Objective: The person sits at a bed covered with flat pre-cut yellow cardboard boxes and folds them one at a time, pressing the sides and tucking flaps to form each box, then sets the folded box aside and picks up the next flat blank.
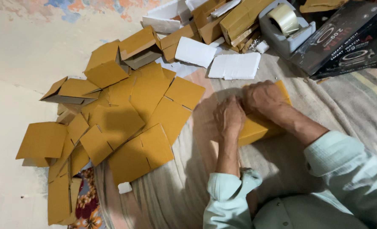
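Observation:
My left hand (pixel 228 115) and my right hand (pixel 263 96) both press on a small yellow-brown cardboard box (pixel 253 130) that lies on a striped cloth (pixel 345 106). Their fingers are curled over its top and near edge, and much of the box is hidden beneath them. Left of my hands spreads a pile of flat, unfolded cardboard box blanks (pixel 142 123) of the same colour.
Folded boxes (pixel 137 44) and white foam pads (pixel 235 65) lie at the back. A grey tape dispenser (pixel 286 25) with a clear roll stands beside dark product boxes (pixel 345 38) at the top right. Bare pale floor (pixel 14 85) lies to the left.

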`<state>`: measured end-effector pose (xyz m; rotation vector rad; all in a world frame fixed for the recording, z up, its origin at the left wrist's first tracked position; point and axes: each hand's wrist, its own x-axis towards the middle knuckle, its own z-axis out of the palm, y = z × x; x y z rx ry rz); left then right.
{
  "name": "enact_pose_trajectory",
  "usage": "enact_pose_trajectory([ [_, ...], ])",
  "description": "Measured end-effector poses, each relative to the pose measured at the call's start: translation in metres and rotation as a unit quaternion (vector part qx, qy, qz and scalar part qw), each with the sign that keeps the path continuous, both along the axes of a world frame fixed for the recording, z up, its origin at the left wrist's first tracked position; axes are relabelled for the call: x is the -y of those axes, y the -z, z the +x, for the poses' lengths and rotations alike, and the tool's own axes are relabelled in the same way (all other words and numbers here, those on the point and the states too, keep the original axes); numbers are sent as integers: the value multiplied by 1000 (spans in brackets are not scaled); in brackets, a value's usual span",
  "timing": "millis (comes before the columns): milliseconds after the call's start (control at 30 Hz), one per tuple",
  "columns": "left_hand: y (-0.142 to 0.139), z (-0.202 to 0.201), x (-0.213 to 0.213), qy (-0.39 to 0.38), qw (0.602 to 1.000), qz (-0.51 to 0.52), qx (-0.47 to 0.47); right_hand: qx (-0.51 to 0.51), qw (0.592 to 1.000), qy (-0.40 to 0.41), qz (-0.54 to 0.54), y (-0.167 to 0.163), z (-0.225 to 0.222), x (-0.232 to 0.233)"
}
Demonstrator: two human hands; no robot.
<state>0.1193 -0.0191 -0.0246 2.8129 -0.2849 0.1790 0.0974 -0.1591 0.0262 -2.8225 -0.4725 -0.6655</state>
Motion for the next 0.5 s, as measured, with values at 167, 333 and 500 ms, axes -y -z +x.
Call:
enact_pose_trajectory([
  [167, -9, -3, -16, -48, 999, 3, 7, 35, 999, 17, 31, 0, -8, 21],
  [333, 0, -6, 1, 56, 996, 0, 75, 84, 991, -91, 54, 8, -7, 6],
  [500, 0, 1, -25, -12, 1000, -19, -20, -6, 992, 30, -121, 11, -7, 29],
])
